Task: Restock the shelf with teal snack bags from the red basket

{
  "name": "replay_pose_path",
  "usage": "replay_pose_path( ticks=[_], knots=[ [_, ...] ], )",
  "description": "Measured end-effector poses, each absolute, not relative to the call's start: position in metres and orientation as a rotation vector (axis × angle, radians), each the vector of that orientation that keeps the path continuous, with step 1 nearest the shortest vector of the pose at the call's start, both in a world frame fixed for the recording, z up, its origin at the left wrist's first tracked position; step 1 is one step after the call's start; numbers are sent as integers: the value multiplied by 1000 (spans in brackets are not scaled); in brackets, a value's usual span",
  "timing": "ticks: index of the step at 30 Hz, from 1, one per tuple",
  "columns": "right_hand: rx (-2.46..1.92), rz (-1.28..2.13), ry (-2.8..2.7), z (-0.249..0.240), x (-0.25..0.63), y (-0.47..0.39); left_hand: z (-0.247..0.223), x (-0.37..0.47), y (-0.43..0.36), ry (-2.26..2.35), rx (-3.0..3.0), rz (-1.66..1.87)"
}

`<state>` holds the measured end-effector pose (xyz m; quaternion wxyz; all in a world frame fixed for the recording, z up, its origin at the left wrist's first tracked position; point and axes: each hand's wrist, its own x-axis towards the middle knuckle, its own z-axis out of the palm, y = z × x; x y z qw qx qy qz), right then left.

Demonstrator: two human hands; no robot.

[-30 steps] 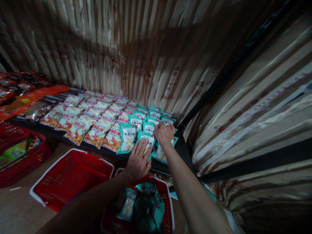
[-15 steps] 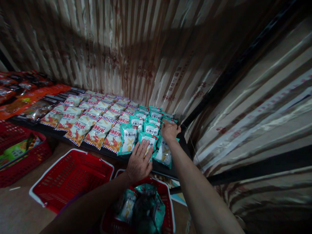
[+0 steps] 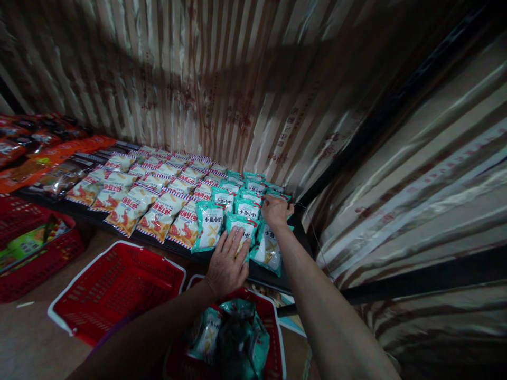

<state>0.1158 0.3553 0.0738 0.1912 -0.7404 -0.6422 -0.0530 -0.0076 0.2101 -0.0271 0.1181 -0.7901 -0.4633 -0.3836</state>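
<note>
Teal snack bags [image 3: 209, 227] lie in overlapping rows at the right end of a black shelf [image 3: 291, 272]. My left hand [image 3: 229, 261] rests with fingers spread on the front middle teal bag [image 3: 242, 226]. Further back and to the right, my right hand [image 3: 276, 212] has its fingers curled down at the rear of the right-hand teal row; what its fingertips hold, if anything, is hidden. Just below it lies the front right teal bag [image 3: 269, 249]. A red basket [image 3: 277, 322] holding more teal bags stands below my forearms.
White and red snack bags [image 3: 158, 214] fill the shelf's middle, with orange packs [image 3: 24, 174] at the left. Another red basket [image 3: 119, 285] and one holding green packs [image 3: 59, 253] stand in front. Striped sheeting and a black post [image 3: 336, 163] border the shelf.
The view has shifted very slightly. My right hand's fingers have moved a little at the rear of the right row; my left hand stays on the front middle bag.
</note>
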Motion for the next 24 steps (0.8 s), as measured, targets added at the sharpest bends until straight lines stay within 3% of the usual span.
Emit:
replay_pose_path(
  ticks=[14, 24],
  knots=[
    [-2016, -175, -1787, 67, 119, 360, -25, -7, 209, -1382, -2300, -1139],
    [-1821, -238, -1792, 88, 130, 332, -29, -10, 211, -1347, -2327, -1161]
  ],
)
